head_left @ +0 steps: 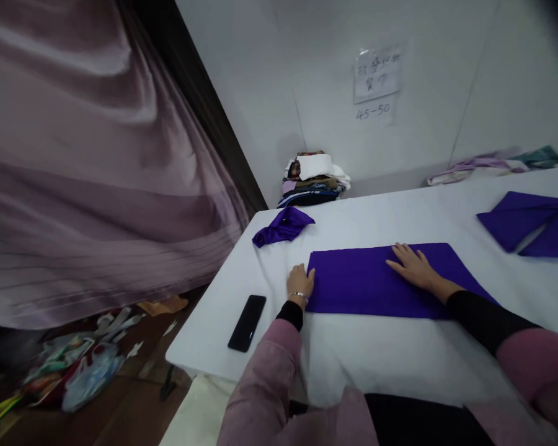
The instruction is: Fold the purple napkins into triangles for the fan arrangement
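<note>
A folded purple cloth [353, 282] lies flat on the white table, forming a long rectangle in front of me. Spread over its upper right part is my right hand [413, 267], palm down with fingers apart. At the cloth's left edge rests my left hand [300, 282], wearing a bracelet; its thumb touches the edge and the fingers point away from me, slightly bent. A smaller crumpled purple cloth [283, 226] sits beyond my left hand. More purple fabric [530, 223] lies at the right, partly outside the view.
Left of my left forearm, a black phone [247, 323] lies on the white table [204, 334]. A stack of folded clothes [312, 179] and some lilac and green fabric [488, 166] are by the wall. A pink curtain [74, 155] hangs at left, above bags [93, 378] on the floor.
</note>
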Available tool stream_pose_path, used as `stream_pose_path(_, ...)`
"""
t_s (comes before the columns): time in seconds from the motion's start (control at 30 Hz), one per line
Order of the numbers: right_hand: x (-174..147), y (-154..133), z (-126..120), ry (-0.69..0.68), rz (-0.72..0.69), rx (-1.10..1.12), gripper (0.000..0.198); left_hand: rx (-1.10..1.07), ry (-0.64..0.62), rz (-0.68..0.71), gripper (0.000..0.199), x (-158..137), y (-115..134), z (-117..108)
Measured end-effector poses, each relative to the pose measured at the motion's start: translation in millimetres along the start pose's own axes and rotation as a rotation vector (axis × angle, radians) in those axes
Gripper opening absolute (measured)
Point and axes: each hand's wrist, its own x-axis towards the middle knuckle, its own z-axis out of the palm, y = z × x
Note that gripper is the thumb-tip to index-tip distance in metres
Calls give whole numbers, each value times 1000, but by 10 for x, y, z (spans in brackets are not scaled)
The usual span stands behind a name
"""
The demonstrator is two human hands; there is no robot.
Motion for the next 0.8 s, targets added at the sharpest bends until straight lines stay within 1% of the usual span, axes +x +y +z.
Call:
stream_pose_path(0.1,-209,-177,11,24,-59,30,67,-36,-40,-21,50,-135,-2,-8)
stream_pose_path(0.2,-475,-328,100,-3,-147,36,64,-82,-97,-87,49,-123,-53,-2)
stream_pose_path(0.27,-619,-379,160,-21,-174,49,64,-113,-137,-121,42,-65,-96,5)
stream_pose_path(0.4,-760,-398,204,-9,-176,118,62,-188,-186,-135,15,35,-149,-5)
stream_pose_path(0.43,-775,-407,201,4,-175,153,61,-215,-194,-129,15,46,-149,-21)
stream_pose_path(0.47,-790,-424,196,16,-176,198,61,-246,-203,-124,20,50,-143,-46)
stream_pose_path(0.53,-822,-491,187,35,-187,321,60,-318,-219,-117,30,41,-111,-121)
stream_pose_path(0.63,-883,-664,193,39,-203,596,60,-440,-255,-103,35,5,-5,-291)
stream_pose_path(0.8,-904,-975,204,-62,-87,1142,61,-636,-325,-1,34,-15,333,-613)
